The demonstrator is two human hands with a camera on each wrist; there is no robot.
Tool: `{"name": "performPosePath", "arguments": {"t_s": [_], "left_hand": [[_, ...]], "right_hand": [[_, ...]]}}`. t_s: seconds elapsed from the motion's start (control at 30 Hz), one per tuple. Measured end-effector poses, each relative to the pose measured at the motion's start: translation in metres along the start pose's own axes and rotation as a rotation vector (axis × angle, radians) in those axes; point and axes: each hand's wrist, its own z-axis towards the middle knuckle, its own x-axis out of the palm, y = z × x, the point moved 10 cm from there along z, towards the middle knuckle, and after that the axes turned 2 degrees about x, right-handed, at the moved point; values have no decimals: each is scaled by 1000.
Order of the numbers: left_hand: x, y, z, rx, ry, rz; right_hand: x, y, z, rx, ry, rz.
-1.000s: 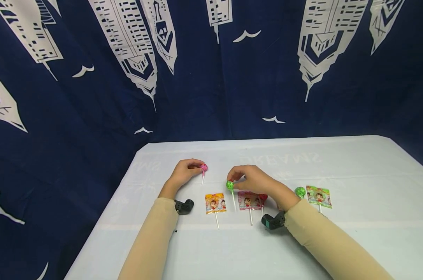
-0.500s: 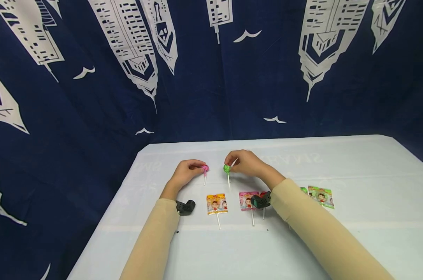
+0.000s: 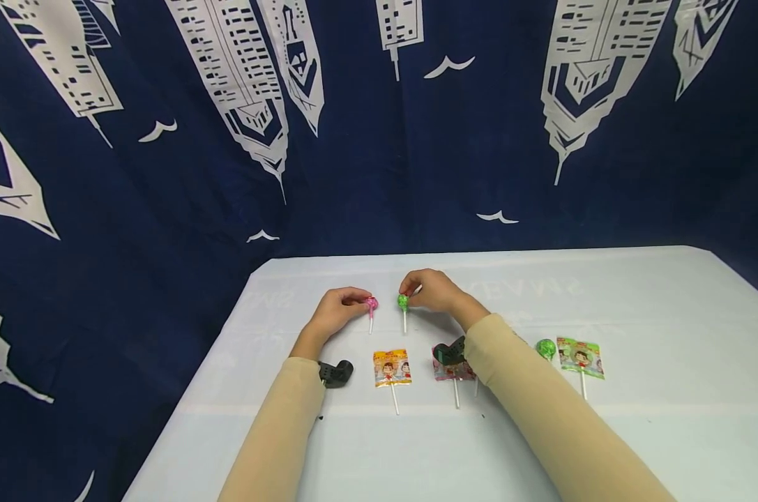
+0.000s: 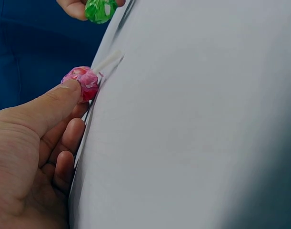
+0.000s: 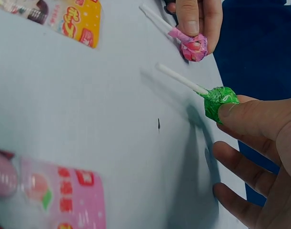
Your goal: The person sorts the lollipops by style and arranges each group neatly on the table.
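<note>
My left hand (image 3: 332, 314) pinches a round lollipop in a pink wrapper (image 3: 372, 302) by its head, between thumb and fingers. To the right of it, my right hand (image 3: 434, 289) pinches a green-wrapped lollipop (image 3: 403, 301) the same way. Both white sticks point toward the near side of the table, and a small gap parts the two heads. In the right wrist view the green lollipop (image 5: 219, 101) hangs over its own shadow, with the other fingers spread loosely. The left wrist view has the pink lollipop (image 4: 85, 83) close over the white cloth.
Nearer the body lie an orange flat-packed lollipop (image 3: 392, 367) and a pink one (image 3: 463, 373), partly covered by the right wrist camera (image 3: 449, 352). On the right, beyond the sleeve, are another green round lollipop (image 3: 545, 348) and a green flat-packed one (image 3: 581, 357). A dark blue curtain (image 3: 353, 174) hangs behind.
My right hand has carried the green lollipop away from the pink packet, back and slightly left, to beside the pink lollipop. The left hand keeps its pinch and has hardly moved.
</note>
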Motion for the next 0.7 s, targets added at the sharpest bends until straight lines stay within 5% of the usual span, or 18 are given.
{"name": "performPosePath", "arguments": {"t_s": [0.7], "left_hand": [[1,-2,-1,-4,0,-23]], "right_hand": [[16,-1,11,79,-3,4]]}}
